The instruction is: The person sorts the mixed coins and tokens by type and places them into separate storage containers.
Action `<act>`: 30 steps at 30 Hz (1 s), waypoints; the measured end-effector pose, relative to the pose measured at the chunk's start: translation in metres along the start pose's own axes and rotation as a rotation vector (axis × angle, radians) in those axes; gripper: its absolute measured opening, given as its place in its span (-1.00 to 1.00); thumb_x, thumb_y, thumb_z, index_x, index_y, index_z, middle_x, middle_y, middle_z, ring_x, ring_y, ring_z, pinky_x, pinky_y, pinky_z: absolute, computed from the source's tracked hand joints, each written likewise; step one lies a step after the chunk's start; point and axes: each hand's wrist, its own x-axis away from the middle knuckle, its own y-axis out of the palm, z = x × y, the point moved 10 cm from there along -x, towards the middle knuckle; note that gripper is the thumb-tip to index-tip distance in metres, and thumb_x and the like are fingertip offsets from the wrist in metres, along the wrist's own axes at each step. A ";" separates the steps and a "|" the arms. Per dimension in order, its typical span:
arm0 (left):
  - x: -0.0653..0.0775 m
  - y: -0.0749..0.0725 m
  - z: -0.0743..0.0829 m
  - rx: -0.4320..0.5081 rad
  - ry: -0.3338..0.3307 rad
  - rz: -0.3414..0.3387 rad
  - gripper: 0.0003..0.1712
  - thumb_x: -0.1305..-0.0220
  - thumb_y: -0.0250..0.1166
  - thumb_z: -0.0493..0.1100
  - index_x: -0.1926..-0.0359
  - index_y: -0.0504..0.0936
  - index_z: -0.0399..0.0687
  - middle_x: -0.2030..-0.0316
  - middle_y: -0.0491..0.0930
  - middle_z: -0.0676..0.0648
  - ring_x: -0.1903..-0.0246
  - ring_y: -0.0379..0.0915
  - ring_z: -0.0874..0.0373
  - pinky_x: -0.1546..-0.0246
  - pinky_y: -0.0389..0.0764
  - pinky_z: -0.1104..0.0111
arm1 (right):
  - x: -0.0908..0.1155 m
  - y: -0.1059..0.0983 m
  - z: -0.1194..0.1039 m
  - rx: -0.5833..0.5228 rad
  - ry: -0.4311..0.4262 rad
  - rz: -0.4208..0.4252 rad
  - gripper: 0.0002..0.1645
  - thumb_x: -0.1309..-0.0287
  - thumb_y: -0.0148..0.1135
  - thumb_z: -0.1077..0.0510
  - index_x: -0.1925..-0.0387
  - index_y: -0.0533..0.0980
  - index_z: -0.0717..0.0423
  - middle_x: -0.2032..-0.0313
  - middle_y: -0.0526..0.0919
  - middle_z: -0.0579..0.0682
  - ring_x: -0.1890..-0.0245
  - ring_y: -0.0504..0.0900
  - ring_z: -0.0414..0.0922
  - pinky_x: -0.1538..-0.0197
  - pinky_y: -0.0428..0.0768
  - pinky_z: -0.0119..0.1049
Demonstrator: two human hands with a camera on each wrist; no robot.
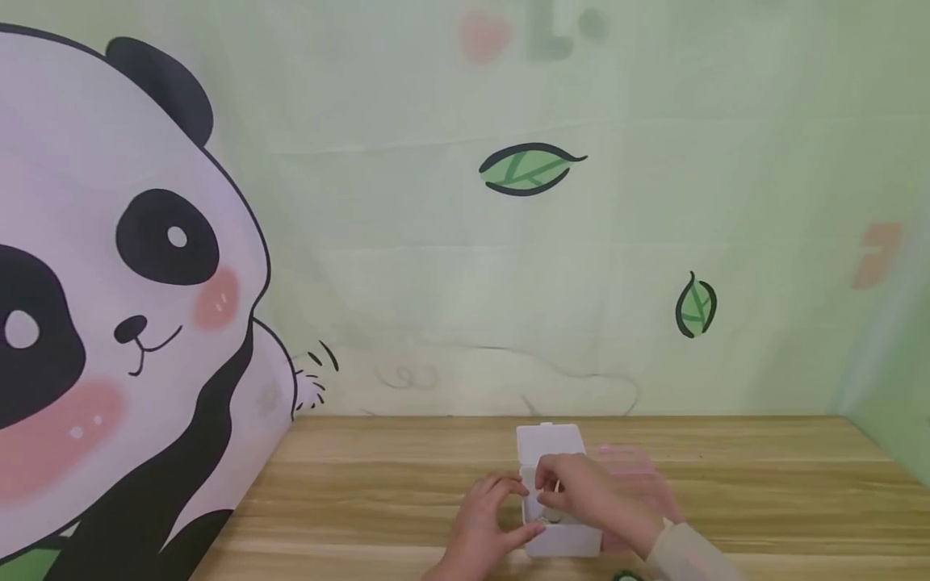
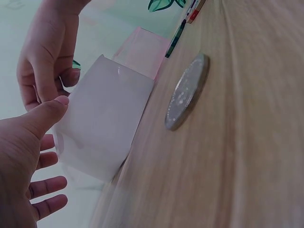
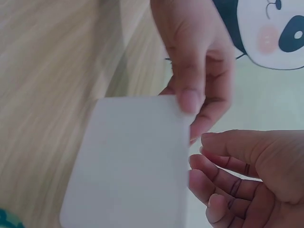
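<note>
A white plastic box stands on the table with its lid tipped back. My left hand holds the box at its left side, with the thumb at the front edge and the fingers farther back. Over the box opening is my right hand, its fingers bent down into it. In the right wrist view, the fingertips of my right hand are close to the rim of the white box. Whether they pinch anything is hidden. Inside the box, a small round item shows partly.
A pink see-through box lies just right of the white one. On the table in the left wrist view are a grey round disc and a flat green-edged piece. A printed panda backdrop hangs behind the table.
</note>
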 end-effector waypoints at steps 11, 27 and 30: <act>-0.003 -0.002 0.004 -0.018 0.007 -0.006 -0.61 -0.04 0.45 0.09 0.18 0.56 0.06 0.01 0.59 0.04 -0.03 0.48 0.08 -0.05 0.52 0.20 | 0.012 -0.007 -0.014 -0.083 0.029 -0.037 -0.88 -0.11 0.32 0.21 0.42 0.50 0.06 0.51 0.54 -0.19 0.50 0.39 -0.41 0.44 0.42 -0.49; -0.002 -0.008 0.012 -0.058 0.096 0.061 -0.60 0.10 0.51 -0.13 0.19 0.58 -0.01 0.03 0.61 0.00 0.01 0.50 0.07 -0.02 0.53 0.24 | 0.038 0.001 -0.050 -0.141 -0.136 -0.067 -0.89 -0.13 0.32 0.12 0.39 0.53 0.01 0.45 0.55 -0.28 0.46 0.42 -0.47 0.36 0.49 -0.53; -0.003 -0.007 0.011 -0.061 0.088 0.053 -0.58 0.14 0.52 -0.14 0.19 0.59 -0.02 0.04 0.61 0.00 0.01 0.50 0.07 -0.03 0.52 0.25 | 0.042 0.007 -0.053 -0.141 -0.142 -0.077 -0.90 -0.13 0.32 0.13 0.39 0.53 0.03 0.44 0.57 -0.26 0.46 0.43 -0.48 0.36 0.50 -0.54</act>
